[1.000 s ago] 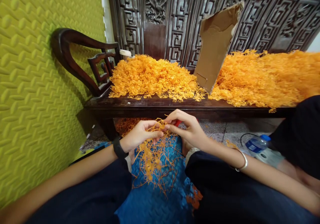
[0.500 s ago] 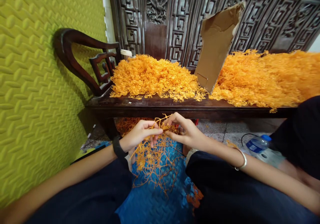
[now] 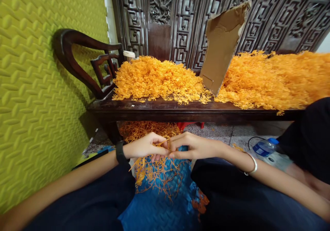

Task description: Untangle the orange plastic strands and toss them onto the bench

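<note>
In the head view, the left hand (image 3: 149, 145) and right hand (image 3: 193, 146) pinch orange strands (image 3: 165, 142) between them. Beyond them, a dark table (image 3: 160, 115) carries orange heaps (image 3: 158, 78) parted by cardboard (image 3: 222, 45); below lies a blue mat (image 3: 154, 210), leftward a yellow wall (image 3: 43, 104).

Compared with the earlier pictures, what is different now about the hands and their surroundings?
The left hand and right hand have moved lower in the view, with orange strands between them. Whether any was released is unclear. The orange heaps, cardboard and bottle stayed.
</note>
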The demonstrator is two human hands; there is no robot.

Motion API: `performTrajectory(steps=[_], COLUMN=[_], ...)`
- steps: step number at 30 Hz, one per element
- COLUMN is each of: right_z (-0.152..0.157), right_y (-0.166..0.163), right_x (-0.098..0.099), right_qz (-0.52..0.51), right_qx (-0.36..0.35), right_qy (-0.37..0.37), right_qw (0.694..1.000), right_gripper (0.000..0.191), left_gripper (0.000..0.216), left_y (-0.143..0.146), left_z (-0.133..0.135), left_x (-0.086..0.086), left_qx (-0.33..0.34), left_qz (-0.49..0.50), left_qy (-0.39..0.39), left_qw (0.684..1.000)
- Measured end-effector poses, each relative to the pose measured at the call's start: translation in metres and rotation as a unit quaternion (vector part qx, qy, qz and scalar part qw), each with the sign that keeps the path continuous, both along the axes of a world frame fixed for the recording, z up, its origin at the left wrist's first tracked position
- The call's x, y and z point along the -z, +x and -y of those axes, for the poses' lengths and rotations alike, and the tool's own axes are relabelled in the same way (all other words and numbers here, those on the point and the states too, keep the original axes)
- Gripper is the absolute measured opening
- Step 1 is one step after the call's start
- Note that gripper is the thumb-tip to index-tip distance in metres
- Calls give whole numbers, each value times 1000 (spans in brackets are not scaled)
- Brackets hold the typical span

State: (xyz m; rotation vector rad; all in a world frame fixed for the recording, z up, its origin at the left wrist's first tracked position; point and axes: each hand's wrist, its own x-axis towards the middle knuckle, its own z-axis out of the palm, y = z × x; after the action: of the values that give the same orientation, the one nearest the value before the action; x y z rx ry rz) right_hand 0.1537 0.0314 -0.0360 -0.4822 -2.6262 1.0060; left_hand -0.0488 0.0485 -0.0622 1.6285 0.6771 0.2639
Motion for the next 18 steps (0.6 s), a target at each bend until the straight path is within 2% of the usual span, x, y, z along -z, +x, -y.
performTrajectory(steps=[8, 14, 18], right_z=[3, 7, 10], right_y=[6, 4, 13], right_x=[-4, -12, -14], right_qz=[62, 110, 167], right_qx=[-58, -79, -105], right_qy=[-87, -193, -252], right_qw=[993, 972, 947], right_gripper=[21, 20, 23], left_gripper=[18, 20, 18], left_y=[1, 10, 6], left_z=[5, 11, 13], left_x=[-5, -8, -12], left_qx=[114, 148, 182], left_qz=[-61, -24, -28], left_qy=[31, -60, -79], left_qw=[991, 987, 980])
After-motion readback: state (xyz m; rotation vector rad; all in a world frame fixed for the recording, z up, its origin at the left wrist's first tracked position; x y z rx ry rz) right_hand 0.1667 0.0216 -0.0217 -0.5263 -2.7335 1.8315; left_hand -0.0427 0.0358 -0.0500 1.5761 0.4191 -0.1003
